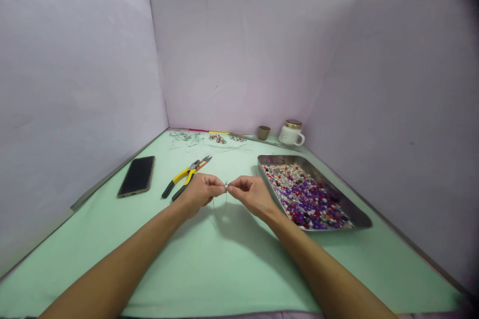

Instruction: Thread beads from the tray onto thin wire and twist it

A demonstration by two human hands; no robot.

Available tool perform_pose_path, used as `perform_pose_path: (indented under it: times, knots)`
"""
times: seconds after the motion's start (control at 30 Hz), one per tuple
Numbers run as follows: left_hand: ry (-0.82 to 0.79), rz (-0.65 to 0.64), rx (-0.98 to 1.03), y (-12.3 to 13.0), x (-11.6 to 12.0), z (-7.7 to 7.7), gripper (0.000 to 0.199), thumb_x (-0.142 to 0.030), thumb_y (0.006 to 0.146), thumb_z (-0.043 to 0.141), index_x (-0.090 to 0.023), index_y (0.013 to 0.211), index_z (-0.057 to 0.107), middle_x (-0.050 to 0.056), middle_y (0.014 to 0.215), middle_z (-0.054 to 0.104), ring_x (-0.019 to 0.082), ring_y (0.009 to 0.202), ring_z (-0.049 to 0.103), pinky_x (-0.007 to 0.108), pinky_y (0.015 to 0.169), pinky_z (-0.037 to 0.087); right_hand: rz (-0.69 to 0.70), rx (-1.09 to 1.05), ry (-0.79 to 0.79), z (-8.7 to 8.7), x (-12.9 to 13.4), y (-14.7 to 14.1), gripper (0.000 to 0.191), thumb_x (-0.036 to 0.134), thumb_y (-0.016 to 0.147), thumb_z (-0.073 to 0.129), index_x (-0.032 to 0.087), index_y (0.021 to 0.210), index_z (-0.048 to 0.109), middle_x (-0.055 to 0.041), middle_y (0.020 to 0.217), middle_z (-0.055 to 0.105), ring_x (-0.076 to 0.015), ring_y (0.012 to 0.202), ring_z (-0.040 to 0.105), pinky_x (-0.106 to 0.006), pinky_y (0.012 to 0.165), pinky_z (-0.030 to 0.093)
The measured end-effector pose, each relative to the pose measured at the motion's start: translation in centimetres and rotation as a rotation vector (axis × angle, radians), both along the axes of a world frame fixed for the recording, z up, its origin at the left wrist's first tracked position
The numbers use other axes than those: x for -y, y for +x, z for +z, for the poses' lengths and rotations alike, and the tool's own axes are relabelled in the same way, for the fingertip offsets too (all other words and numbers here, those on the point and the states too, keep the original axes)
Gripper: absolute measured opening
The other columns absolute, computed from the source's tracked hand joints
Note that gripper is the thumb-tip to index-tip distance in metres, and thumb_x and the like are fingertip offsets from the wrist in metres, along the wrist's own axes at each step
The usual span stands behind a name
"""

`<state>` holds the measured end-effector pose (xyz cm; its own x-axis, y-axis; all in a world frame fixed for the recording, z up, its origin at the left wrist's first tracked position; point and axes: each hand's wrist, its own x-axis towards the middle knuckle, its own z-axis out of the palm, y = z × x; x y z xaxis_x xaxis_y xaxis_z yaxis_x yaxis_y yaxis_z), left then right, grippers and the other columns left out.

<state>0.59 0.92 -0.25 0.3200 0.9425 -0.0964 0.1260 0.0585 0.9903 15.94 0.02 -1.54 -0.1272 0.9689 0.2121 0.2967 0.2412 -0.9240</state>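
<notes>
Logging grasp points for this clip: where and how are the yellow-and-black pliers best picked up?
Probably by the pliers' handles, from above on the near left side: they angle back toward the camera, slightly spread, while the jaws point away.

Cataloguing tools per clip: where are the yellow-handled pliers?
In the head view, the pliers lie left of centre, between the phone and the left hand.

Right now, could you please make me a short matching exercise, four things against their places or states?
Things:
1. wire
2. phone
3. tray
4. mug

Places or states:
A. white and lidded, at the back right
B. pinched by the left hand and right hand
C. holding loose beads
D. lying flat on the left

Pairs: 1-B, 2-D, 3-C, 4-A
</notes>
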Motion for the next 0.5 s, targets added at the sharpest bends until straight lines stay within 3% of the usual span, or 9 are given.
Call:
perform_pose_path:
  times: [0.5]
  knots:
    - [0.095, -0.02, -0.035, 0.19, 0.17, -0.04, 0.008, -0.019, 0.057, 0.057, -0.012, 0.056, 0.054, -0.008, 0.039, 0.033, 0.003, 0.038, 0.022, 0.019, 0.039, 0.015, 0.046, -0.097, -0.122, 0.13, 0.14, 0.06, 0.01, 0.024, 0.06, 0.055, 0.014, 0.06, 0.057, 0.0025, 0.051, 0.051, -0.0064, 0.044, 0.039, -0.02, 0.043, 0.031]
